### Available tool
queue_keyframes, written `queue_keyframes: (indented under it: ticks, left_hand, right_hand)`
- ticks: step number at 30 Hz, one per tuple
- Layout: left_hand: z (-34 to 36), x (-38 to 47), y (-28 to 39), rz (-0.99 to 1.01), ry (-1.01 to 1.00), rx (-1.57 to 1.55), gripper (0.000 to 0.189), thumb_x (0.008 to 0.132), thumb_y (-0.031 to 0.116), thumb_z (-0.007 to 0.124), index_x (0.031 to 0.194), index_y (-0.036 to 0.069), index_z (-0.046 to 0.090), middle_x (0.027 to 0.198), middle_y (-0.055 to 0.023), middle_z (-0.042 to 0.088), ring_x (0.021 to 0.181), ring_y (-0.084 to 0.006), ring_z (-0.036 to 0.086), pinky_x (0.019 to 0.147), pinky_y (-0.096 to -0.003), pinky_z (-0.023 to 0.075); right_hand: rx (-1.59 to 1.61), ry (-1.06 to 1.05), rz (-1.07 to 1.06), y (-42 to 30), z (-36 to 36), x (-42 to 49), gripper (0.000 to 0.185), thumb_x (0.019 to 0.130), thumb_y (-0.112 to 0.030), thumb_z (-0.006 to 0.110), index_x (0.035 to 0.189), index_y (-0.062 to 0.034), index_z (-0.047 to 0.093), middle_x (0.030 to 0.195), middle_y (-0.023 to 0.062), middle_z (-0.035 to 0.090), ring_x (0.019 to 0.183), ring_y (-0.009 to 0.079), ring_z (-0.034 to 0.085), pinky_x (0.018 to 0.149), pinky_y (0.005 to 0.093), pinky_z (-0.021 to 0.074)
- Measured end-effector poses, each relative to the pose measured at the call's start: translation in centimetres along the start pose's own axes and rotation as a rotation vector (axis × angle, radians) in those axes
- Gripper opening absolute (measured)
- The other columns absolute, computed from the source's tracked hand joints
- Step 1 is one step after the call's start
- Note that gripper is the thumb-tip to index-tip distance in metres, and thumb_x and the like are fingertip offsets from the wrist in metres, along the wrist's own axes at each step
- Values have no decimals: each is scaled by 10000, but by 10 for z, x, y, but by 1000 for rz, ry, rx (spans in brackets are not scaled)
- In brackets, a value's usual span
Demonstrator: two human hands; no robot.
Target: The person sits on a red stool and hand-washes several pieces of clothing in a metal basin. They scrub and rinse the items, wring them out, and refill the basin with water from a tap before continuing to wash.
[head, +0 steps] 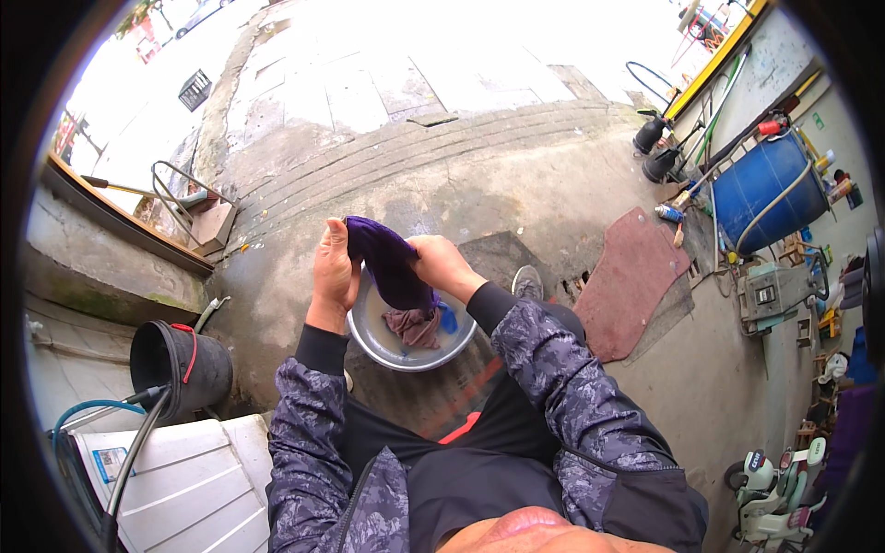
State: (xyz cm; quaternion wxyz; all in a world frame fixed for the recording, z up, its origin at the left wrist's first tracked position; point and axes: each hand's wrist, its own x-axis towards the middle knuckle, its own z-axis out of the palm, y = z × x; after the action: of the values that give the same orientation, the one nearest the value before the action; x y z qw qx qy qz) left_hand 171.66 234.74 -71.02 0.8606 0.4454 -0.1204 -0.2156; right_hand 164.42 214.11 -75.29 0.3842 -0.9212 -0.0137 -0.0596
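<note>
A dark purple cloth (388, 266) is stretched between my two hands above a round metal basin (397, 361). My left hand (333, 273) pinches its upper left corner, thumb pointing up. On the other side my right hand (442, 261) grips the cloth's edge with curled fingers. Inside the basin is cloudy water with a crumpled brownish-pink cloth (415, 327) in it. A blue item (449, 319), whose kind I cannot tell, lies beside that cloth. The lower end of the purple cloth hangs over the basin and hides part of it.
To the left stand a black bucket (200, 370) with a red handle and a white ridged panel (187, 477). A reddish mat (629, 290) lies on the concrete at right. Beyond it are a blue barrel (769, 190), black pump sprayers (648, 135) and a spray can (668, 213).
</note>
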Motion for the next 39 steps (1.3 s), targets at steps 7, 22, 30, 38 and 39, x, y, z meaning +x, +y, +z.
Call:
queue_keyframes:
  ticks: [7, 22, 30, 38, 39]
  left_hand:
    - [14, -11, 9, -134, 81, 20, 351, 1030, 367, 753, 1241, 103, 658, 1149, 13, 720, 1061, -140, 677, 957, -344, 504]
    - [-34, -2, -117, -718, -23, -290, 449, 1090, 497, 556, 1371, 156, 632, 1294, -61, 705, 1189, -227, 689, 1014, -459, 591]
    - [-32, 4, -122, -605, 361, -296, 193, 1020, 355, 690, 1061, 166, 702, 867, -4, 744, 716, -159, 741, 544, -280, 612]
    - [-21, 5, -111, -589, 277, -259, 328, 1010, 518, 637, 1053, 201, 710, 932, -3, 752, 795, -163, 731, 621, -294, 587]
    - [-22, 4, -112, -603, 345, -180, 373, 1015, 551, 627, 1054, 190, 711, 932, -5, 752, 794, -165, 731, 627, -304, 591]
  right_hand:
    - [124, 115, 131, -6, -4, 5, 314, 829, 42, 588, 1072, -38, 771, 990, 259, 744, 962, 442, 736, 852, 457, 584]
    - [650, 43, -73, -65, -4, -24, 321, 853, 96, 540, 1092, -2, 731, 1046, 105, 733, 1006, 151, 677, 939, 305, 539]
    - [116, 251, 74, -5, 8, 4, 649, 895, -346, 805, 1435, -37, 625, 1420, 241, 603, 1379, 369, 559, 1169, 435, 440]
    - [1174, -58, 531, 2, 25, -3, 460, 1005, -352, 748, 1337, -62, 617, 1166, 58, 707, 1037, 144, 678, 921, 320, 556]
    - [1152, -32, 535, 4, 27, -3, 434, 998, -328, 746, 1317, -57, 631, 1155, 60, 710, 1024, 143, 679, 905, 313, 557]
